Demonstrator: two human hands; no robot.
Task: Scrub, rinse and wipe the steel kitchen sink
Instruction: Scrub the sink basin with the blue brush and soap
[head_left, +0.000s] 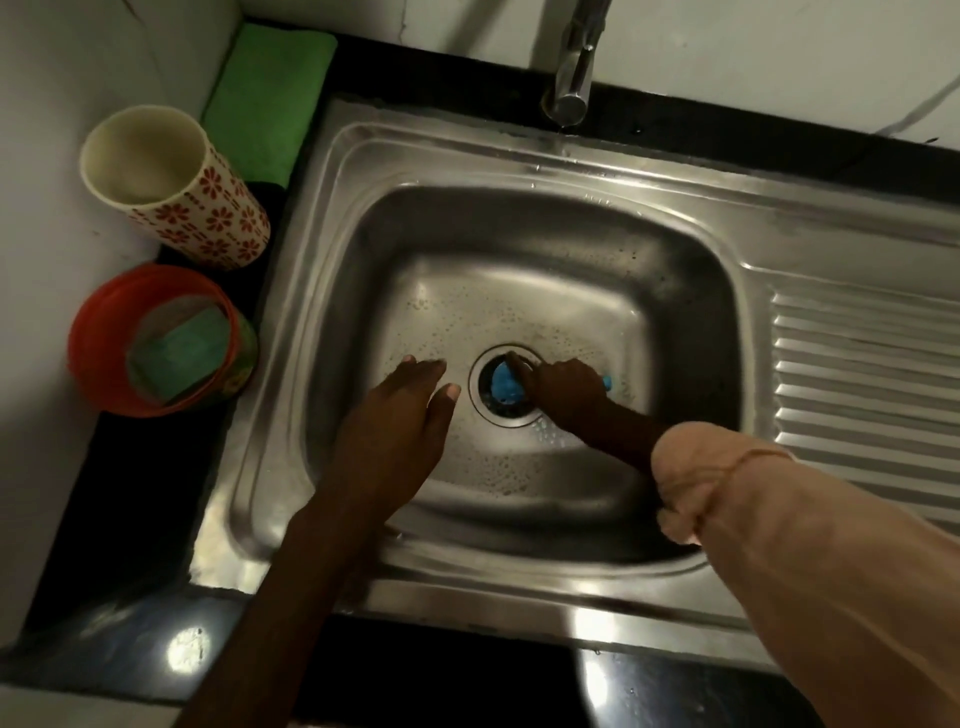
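Observation:
The steel sink (332, 332) fills the middle of the head view, its basin floor wet with droplets. My right hand (566, 387) grips a blue scrubber (505, 387) and presses it into the round drain (501, 413) at the basin's centre; a blue end sticks out behind the hand. My left hand (402, 415) lies flat, fingers straight, on the basin floor just left of the drain. A steel tap (571, 78) hangs over the back rim.
On the black counter left of the sink stand a cream cup with red flowers (176, 187) and an orange tub holding a green sponge (171, 353). A folded green cloth (265, 98) lies in the back corner. A ribbed drainboard (862, 374) lies right.

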